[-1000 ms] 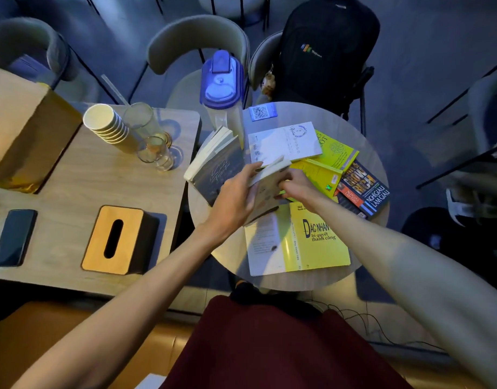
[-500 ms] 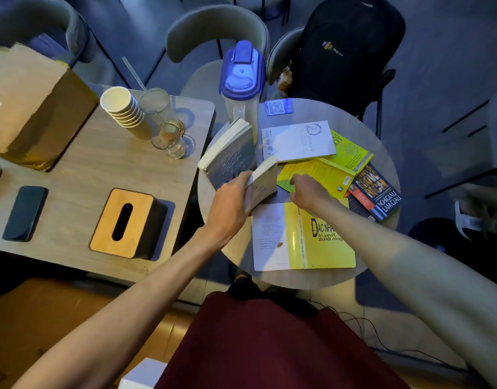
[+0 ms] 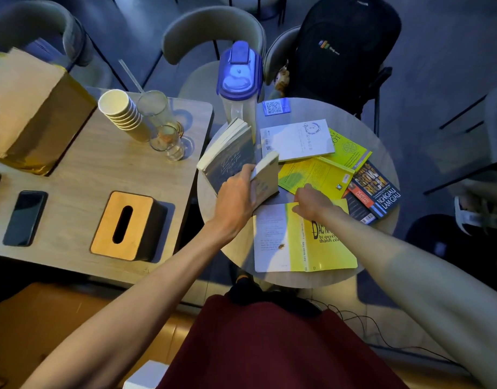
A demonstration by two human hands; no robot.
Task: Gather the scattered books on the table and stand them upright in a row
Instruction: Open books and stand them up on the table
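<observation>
On the round grey table (image 3: 362,127), my left hand (image 3: 236,197) grips a small pale book (image 3: 265,178) and holds it upright beside a grey book (image 3: 230,158) that leans against the pitcher. My right hand (image 3: 312,202) rests on the top edge of a yellow book (image 3: 306,237) lying flat near me, fingers curled on its cover. Further back lie a white book (image 3: 298,140), two yellow-green books (image 3: 317,176) (image 3: 349,150) and a dark book (image 3: 373,192) at the right.
A blue-lidded pitcher (image 3: 240,80) stands at the round table's far left edge, next to a QR card (image 3: 276,107). The wooden table on the left carries a tissue box (image 3: 124,226), phone (image 3: 25,217), stacked paper cups (image 3: 121,113), glasses (image 3: 166,136) and a paper bag (image 3: 25,108). A backpack (image 3: 345,43) sits on a chair.
My left hand has tipped the small pale book up onto its edge beside the grey book. My right hand let go of it and dropped onto the yellow book.
</observation>
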